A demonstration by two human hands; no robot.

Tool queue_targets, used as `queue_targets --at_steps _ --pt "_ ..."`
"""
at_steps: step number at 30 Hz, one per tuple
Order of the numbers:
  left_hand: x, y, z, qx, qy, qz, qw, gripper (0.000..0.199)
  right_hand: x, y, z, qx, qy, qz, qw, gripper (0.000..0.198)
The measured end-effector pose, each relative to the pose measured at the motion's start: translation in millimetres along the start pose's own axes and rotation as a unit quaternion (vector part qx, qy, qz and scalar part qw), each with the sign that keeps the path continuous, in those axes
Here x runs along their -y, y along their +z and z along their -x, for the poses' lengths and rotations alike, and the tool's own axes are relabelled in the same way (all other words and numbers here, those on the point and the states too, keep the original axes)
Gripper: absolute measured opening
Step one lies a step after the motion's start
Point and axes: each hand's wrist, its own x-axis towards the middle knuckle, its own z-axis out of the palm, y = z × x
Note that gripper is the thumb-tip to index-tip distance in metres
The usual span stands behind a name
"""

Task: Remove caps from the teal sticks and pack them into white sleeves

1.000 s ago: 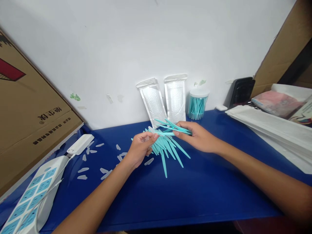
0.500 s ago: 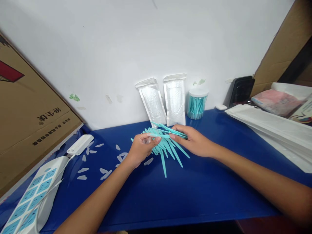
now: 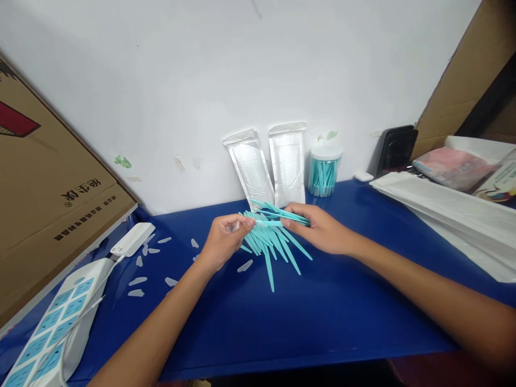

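My right hand [image 3: 316,228] is closed around a small bunch of slim teal eyebrow razors [image 3: 296,216], with one reaching left from its fingertips. My left hand [image 3: 228,236] pinches at the far end of that razor, where a whitish, see-through blade cap [image 3: 258,221] shows; how far the cap sits on the blade I cannot tell. Beneath both hands a fanned pile of teal razors [image 3: 268,239] lies on the blue table [image 3: 258,328]. Several loose clear caps [image 3: 137,281] are scattered to the left, and one cap [image 3: 244,266] lies just right of my left wrist.
Two silvery bubble pouches [image 3: 288,166] lean on the wall beside a white-lidded jar [image 3: 323,174] of teal razors. At left are a power strip [image 3: 60,322], a white adapter [image 3: 133,239] and a cardboard box [image 3: 60,177]. White packets [image 3: 443,209] lie at right.
My left hand has moved slightly left and up, to the end of the razor held out by my right hand. My right hand has hardly moved.
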Motion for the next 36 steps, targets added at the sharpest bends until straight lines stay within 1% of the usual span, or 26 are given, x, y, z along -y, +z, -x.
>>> queue_targets --at_steps 4,8,11,14,19,22,24,26,28,29,31,32,34,36 --pt "-1.6 4.2 2.4 0.008 -0.015 0.02 1.0 0.042 -0.5 1.9 0.4 0.002 0.005 -0.004 1.0 0.035" --pt "-2.2 4.8 2.1 0.02 -0.049 0.049 0.997 0.045 -2.5 -1.5 -0.7 -0.014 0.014 0.003 1.0 0.035" --pt "-1.0 3.2 0.7 0.012 -0.076 0.064 0.995 0.05 -3.7 -5.8 -1.9 -0.033 0.018 0.019 0.999 0.036" --pt "0.0 1.6 -0.1 -0.001 -0.095 0.075 0.993 0.051 -4.7 -8.3 -2.9 -0.037 0.021 0.022 0.999 0.036" --pt "-1.0 -0.2 0.0 0.018 -0.095 0.069 0.993 0.05 -7.4 -7.9 -4.8 -0.029 0.033 0.018 0.999 0.037" --pt "-1.2 -1.8 -1.0 0.033 -0.088 0.072 0.993 0.049 -8.8 -7.7 -5.3 -0.021 0.034 0.016 0.999 0.044" --pt "-0.4 -3.4 -2.2 0.032 -0.086 0.069 0.993 0.048 -9.6 -8.5 -5.3 -0.02 0.034 0.02 0.999 0.048" --pt "0.9 -5.6 -3.7 0.021 -0.069 0.034 0.997 0.048 -10.5 -9.9 -5.3 -0.029 0.034 0.025 0.999 0.05" --pt "1.9 -8.7 -4.8 0.008 -0.011 -0.068 0.998 0.047 -11.3 -11.5 -5.4 -0.039 0.034 0.028 0.998 0.051" --pt "1.8 -10.6 -5.1 0.006 0.028 -0.138 0.99 0.046 -11.6 -12.2 -5.6 -0.042 0.033 0.029 0.998 0.051" --pt "-0.3 -15.3 -5.2 0.019 0.097 -0.266 0.959 0.044 -12.1 -13.1 -5.9 -0.046 0.032 0.031 0.998 0.052" --pt "-2.5 -18.3 -5.2 0.036 0.116 -0.31 0.943 0.043 -12.2 -13.3 -6.0 -0.048 0.032 0.032 0.998 0.052" --pt "-8.8 -25.3 -5.0 0.073 0.125 -0.362 0.921 0.039 -12.3 -13.3 -6.0 -0.049 0.034 0.032 0.998 0.051" --pt "-15.5 -33.1 -4.8 0.099 0.115 -0.389 0.909 0.033 -11.9 -13.1 -5.8 -0.048 0.037 0.032 0.998 0.05"
